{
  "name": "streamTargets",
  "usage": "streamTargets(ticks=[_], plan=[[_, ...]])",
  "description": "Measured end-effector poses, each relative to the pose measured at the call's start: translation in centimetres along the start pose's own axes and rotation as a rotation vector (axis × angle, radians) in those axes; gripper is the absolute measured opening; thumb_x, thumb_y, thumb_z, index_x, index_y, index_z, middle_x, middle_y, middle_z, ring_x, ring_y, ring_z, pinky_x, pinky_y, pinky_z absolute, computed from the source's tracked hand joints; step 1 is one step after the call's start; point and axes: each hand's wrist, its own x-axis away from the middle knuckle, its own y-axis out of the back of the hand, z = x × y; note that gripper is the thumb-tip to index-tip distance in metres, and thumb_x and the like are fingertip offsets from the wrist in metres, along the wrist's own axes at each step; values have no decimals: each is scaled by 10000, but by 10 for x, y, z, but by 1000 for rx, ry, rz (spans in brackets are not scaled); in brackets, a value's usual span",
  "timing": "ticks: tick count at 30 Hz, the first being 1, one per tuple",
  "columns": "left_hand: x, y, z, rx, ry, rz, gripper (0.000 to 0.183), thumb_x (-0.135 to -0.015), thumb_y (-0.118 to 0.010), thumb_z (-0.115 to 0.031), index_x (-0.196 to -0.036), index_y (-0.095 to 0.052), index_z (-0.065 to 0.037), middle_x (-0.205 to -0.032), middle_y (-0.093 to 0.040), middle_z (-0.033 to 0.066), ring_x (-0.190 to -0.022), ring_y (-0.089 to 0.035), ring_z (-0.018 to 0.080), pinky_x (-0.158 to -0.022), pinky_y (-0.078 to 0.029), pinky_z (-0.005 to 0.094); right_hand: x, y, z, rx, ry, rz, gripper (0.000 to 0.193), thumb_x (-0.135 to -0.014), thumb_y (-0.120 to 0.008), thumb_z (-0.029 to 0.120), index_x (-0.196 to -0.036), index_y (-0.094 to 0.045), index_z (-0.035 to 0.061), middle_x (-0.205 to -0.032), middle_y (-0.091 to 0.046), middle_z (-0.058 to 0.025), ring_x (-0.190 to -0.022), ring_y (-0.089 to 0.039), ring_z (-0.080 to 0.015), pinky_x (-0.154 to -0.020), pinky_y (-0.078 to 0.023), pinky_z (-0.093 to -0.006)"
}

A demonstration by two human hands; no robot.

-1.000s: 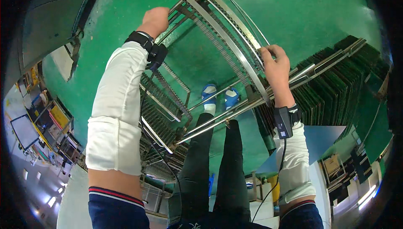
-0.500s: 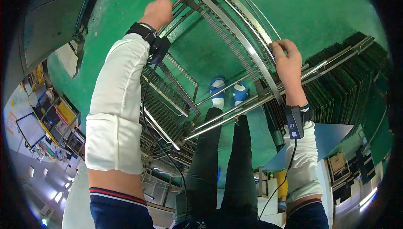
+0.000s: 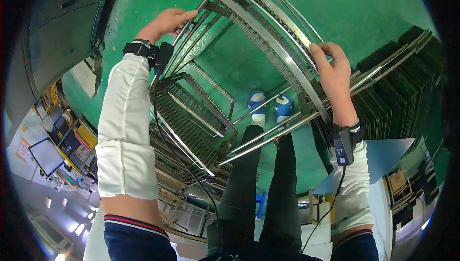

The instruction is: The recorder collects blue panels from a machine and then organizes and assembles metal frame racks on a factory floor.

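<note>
A metal rack [image 3: 282, 52] with slotted, comb-like rails stands tilted in front of me. Its long bars curve from the upper middle toward the lower right. My left hand [image 3: 167, 23] is at the rack's upper left bar, with fingertips bent over it and the other fingers partly hidden. On the far right side, my right hand [image 3: 333, 72] pinches the outer rail between thumb and fingers. Inside the frame hang finely toothed strips. No board shows in the rack's slots between my hands.
Many dark green panels [image 3: 397, 88] stand packed in a rack at the right. A second slotted rack [image 3: 191, 112] sits at the lower left. Grey cabinets [image 3: 67, 26] rise at the far left, and blue shoes [image 3: 257, 100] stand on the green floor [image 3: 383, 2].
My left hand has shifted left and a little nearer along the bar, its closed fist loosening so the fingers show. My right hand stays on the same rail. The whole view has shifted slightly.
</note>
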Motion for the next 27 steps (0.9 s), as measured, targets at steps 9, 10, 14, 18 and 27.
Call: streamTargets(ticks=[9,10,14,18,27], plan=[[9,-8,24,280,54,-150,369,-965,-553,-320,-1178,-609,-24,-871,-631,70,-739,-634,162,-671,-558,340,12,10,17,224,347,45,261,-808,-721,269,-918,-679,36,-1184,-589,-167,-1093,-533,-355,-924,-412,-430],[14,-10,21,421,42,-52,352,-935,-581,-267,-1185,-604,-20,-877,-645,72,-741,-647,153,-662,-570,324,17,14,18,230,370,101,253,-797,-727,246,-930,-672,38,-1210,-575,-166,-1104,-524,-357,-929,-406,-436],[32,-5,7,414,76,124,360,-918,-598,-207,-1221,-578,-13,-880,-675,83,-716,-664,156,-649,-576,302,27,16,18,349,324,74,372,-745,-709,94,-1098,-598,53,-1239,-566,-160,-1137,-512,-358,-958,-389,-434],[35,2,12,385,43,181,358,-906,-607,-187,-1217,-577,-12,-882,-675,88,-729,-667,156,-657,-577,303,29,12,33,382,297,-64,592,-647,-613,-55,-1224,-573,71,-1323,-521,-183,-1218,-481,-389,-1028,-365,-448],[59,4,-14,67,-97,154,268,-847,-628,-102,-1095,-658,-5,-861,-669,51,-744,-647,130,-689,-543,313,44,26,-11,161,280,98,684,-629,-489,-124,-1265,-607,100,-1330,-534,-199,-1213,-523,-370,-1044,-399,-394]])
